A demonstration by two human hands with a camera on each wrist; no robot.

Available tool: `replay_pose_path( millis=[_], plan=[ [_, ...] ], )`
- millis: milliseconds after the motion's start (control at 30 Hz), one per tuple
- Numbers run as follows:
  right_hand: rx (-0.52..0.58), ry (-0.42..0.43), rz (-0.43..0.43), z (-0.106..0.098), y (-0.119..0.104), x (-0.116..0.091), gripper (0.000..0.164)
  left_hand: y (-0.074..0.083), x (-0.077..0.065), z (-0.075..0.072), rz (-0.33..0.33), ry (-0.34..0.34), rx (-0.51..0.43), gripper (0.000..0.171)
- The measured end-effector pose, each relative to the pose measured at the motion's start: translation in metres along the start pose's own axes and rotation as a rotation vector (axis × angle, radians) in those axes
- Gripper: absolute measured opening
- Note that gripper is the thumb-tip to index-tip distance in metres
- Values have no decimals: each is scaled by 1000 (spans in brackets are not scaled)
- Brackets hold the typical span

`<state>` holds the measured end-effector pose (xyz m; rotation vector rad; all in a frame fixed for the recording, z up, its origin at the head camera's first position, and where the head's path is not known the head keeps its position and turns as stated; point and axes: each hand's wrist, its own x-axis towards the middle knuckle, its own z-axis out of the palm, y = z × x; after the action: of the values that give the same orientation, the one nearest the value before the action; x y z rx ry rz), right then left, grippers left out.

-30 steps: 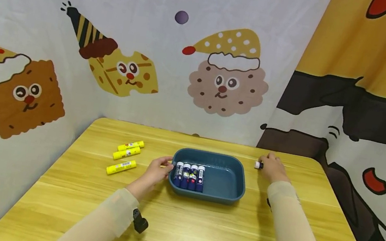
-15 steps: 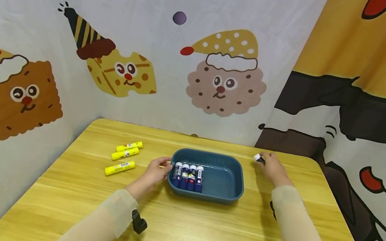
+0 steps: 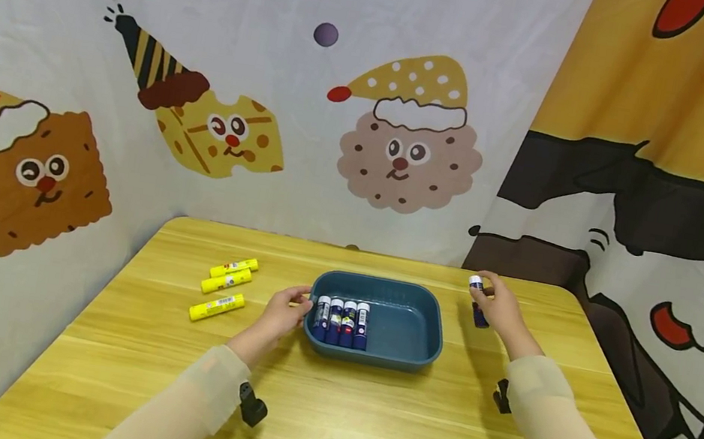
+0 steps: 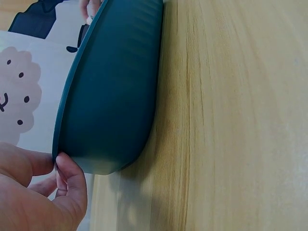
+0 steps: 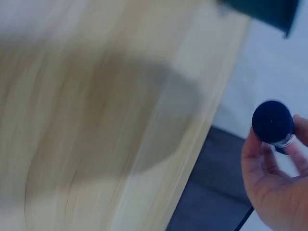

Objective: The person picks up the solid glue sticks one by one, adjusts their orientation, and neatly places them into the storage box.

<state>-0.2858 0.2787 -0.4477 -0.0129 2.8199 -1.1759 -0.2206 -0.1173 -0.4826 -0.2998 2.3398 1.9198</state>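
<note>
My left hand (image 3: 280,316) pinches the left rim of a blue-green plastic tray (image 3: 406,334); in the left wrist view the thumb and a finger meet at the tray's edge. Inside the tray, several dark blue glue sticks (image 3: 347,325) with white caps stand side by side at the left end. To the right of the tray, my right hand (image 3: 505,315) holds another dark blue glue stick (image 3: 481,316) between thumb and fingers, white cap up and slightly tilted. The right wrist view shows its round dark base (image 5: 272,121), raised off the table.
Three yellow glue sticks (image 3: 217,307) lie at the left of the wooden table (image 3: 322,420). A printed cloth (image 3: 270,33) hangs behind the table's far edge and along its sides. Each wrist wears a small black camera (image 3: 252,406).
My right hand has lifted the blue glue stick from the table and tipped it from lying toward upright. The left hand stays at the tray's rim.
</note>
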Motion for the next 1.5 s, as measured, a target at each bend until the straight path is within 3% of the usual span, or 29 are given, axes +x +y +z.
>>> replay_pose_path(
  millis=[100,200,300,433,667,900,1033,1200,1500],
  plan=[
    [231,-43,96,-2,-7,-6,58,-1,1,0,3,0,-4,35],
    [480,-137,185,-5,-15,-11,67,-2,1,0,8,-1,1,35],
    [623,-231,222,-6,-21,-15,74,-2,2,-1,3,-4,6,35],
    [700,-260,211,-4,-29,-17,76,-2,2,-2,-8,-5,8,35],
    [694,-203,167,4,-40,-21,56,0,1,-3,4,-10,2,35],
    [829,-270,241,7,-45,-19,69,1,1,-2,-7,-11,9,35],
    [803,-325,199,9,-47,-21,78,1,1,-2,-9,-12,13,36],
    [694,-355,113,16,-56,-27,77,1,1,-1,-9,-15,9,36],
    [381,-301,24,42,-75,-37,70,-1,1,-1,-13,-17,-2,36]
  ],
)
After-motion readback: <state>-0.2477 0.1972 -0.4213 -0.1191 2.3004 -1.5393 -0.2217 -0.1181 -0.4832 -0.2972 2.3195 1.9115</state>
